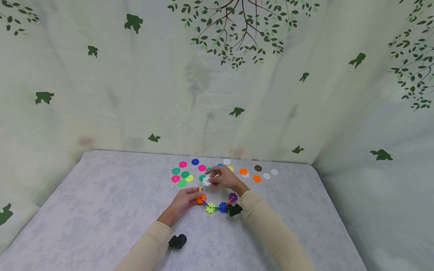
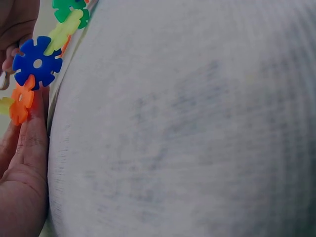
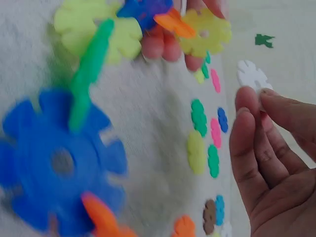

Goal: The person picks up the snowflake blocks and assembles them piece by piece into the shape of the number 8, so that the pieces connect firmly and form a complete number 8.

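White disc [image 1: 205,182], head view: the right hand [image 1: 223,177] pinches it, on the chain's [image 1: 210,208] far side. Left wrist: the left hand [image 2: 22,180] holds the chain's left end. Right wrist: best match the yellow disc's [image 3: 215,30] slot, push softly.

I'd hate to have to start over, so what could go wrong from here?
1. The white disc could slip: the right hand seems to pinch it only near its edge.
2. The linked chain might twist or pull apart, since the left hand holds it near one end.
3. The black device on the right wrist could snag the chain; it looks close to the blue disc, though contact is unclear.
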